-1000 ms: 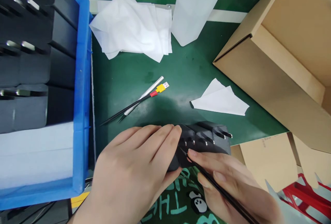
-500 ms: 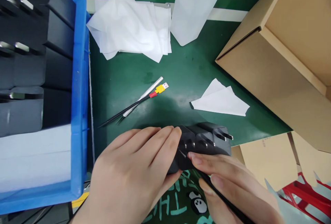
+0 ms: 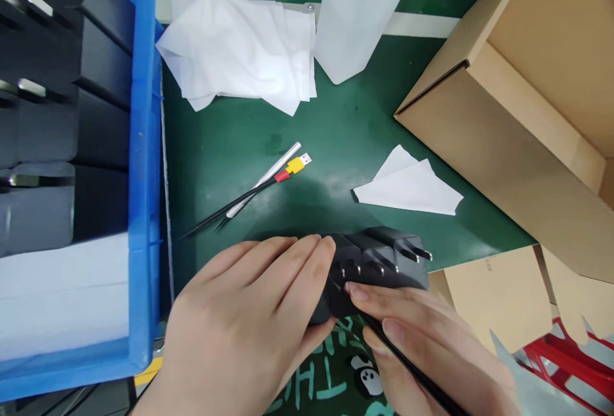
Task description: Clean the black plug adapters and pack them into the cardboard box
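Beside the blue crate [image 3: 144,224], my left hand [image 3: 249,326] still grips matte black chargers [image 3: 378,262]; my right hand [image 3: 422,345] keeps pinching thin tweezers [image 3: 407,365].

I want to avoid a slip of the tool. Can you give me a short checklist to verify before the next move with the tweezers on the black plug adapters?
1. Left hand steadies the row of black plug adapters: ok.
2. Right hand grips the black tweezers firmly: ok.
3. Tweezer tip sits at the adapter face, near the pins: ok.
4. What the tip touches exactly: cannot tell, too small.
5. Spare tweezers and yellow USB plug lie apart from the hands: ok.
6. Adapters rest fully on the green mat: cannot tell, they sit at its edge.
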`<state>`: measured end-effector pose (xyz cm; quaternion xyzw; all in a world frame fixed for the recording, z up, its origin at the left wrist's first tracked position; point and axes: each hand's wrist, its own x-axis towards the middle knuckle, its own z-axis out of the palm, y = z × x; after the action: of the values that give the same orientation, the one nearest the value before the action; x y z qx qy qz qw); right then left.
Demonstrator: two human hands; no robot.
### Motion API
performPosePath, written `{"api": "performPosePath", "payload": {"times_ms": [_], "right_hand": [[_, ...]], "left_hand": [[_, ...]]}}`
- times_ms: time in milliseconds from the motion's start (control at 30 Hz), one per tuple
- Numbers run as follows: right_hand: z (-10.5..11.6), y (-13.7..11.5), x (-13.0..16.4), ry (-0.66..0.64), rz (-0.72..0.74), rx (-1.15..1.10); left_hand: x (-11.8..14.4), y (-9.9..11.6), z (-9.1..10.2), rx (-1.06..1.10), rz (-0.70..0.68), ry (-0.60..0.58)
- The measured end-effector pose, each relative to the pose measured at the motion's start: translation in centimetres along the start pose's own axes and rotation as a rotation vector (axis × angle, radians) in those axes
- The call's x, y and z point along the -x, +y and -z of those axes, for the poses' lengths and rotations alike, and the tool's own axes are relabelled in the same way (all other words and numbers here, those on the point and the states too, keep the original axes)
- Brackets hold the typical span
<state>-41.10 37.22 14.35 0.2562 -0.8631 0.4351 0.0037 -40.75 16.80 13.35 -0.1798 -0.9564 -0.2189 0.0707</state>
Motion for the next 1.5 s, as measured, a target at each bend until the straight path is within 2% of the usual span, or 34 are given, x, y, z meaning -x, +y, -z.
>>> {"api": "performPosePath", "payload": {"times_ms": [100,233,400,800,1133,1367,1500], "right_hand": [[0.1,0.0,-0.3,-0.008,0.007,-0.016],[0.0,0.0,-0.3,0.055,-0.028,-0.012],[-0.1,-0.1,-0.3,0.026,-0.005,-0.001],[-0.4,0.0,0.1,0.077,-0.034,0.000],[-1.7,0.3,-1.2,0.037,-0.007,0.110],[-0.6,0.6,-0.8,0.070,0.014,0.083],[0.2,0.7,-0.8,0.010,0.092,0.026]], "left_hand": [[0.0,0.0,0.0,-0.001,0.000,0.000],[0.1,-0.1,-0.1,0.003,0.009,0.001],[0.1,-0.1,0.0,0.009,0.011,0.004],[0.0,0.2,-0.1,0.014,0.003,-0.009],[-0.1,0.1,0.1,0.034,0.002,-0.008],[-0.1,0.0,0.1,0.045,-0.004,-0.008],[-0.1,0.0,0.1,0.049,-0.008,-0.007]]}}
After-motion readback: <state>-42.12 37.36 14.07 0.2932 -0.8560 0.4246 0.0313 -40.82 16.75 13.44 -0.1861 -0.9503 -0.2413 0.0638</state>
